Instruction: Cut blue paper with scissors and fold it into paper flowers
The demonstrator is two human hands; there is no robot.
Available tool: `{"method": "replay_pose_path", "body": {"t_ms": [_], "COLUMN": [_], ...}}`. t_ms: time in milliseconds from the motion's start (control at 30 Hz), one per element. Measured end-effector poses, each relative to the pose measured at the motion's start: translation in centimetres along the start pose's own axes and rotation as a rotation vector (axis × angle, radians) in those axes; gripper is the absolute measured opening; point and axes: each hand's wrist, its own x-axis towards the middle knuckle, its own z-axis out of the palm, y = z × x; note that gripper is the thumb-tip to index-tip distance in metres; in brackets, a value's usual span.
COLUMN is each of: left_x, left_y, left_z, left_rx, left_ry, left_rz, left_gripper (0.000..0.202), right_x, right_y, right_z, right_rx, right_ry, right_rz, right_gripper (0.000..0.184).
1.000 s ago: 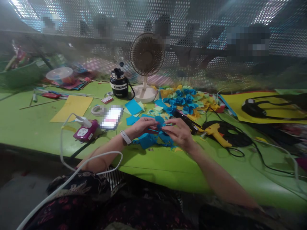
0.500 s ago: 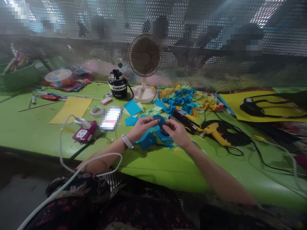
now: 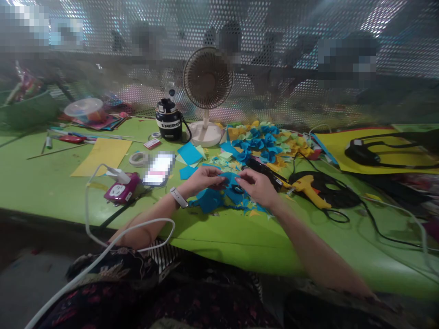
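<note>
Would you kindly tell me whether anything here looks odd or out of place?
A white cable loops loosely in front of the left forearm, where it might snag. Small paper scraps lie scattered near the right hand.

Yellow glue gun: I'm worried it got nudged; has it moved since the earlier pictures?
No, no clear shift: the yellow glue gun lies in the same place relative to the fan.

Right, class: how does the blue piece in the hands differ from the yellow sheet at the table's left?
The blue piece is small; the yellow sheet is much larger. The blue piece is held up between the left hand and right hand, while the yellow sheet lies flat on the table. Both look like paper.
</note>
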Motion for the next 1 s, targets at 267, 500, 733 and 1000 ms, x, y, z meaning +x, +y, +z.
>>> {"method": "replay_pose_path", "body": {"t_ms": [267,500,733,1000], "left_x": [-0.2,-0.16,-0.16,0.0], "left_y": [0.16,0.12,0.13,-0.19], "left_z": [0.12,-0.2,-0.4,-0.52], "left_rx": [-0.063,-0.076,-0.069,-0.064], "left_ry": [-0.072,-0.113,-0.138,-0.129], "left_rz": [-0.106,-0.134,-0.15,-0.142], "left_gripper": [0.032,0.028,0.025,0.028], "right_x": [0.13,0.22,0.21,0.19], "right_y": [0.25,-0.04,-0.45,-0.07], "right_z": [0.11,0.04,0.14,0.14], "right_rx": [0.211,0.333,0.381,0.348], "right_ry": [-0.073,-0.092,-0.065,-0.07], "right_rz": [0.115,0.164,0.178,0.163], "right_gripper": [0.03,0.039,0.042,0.041]}}
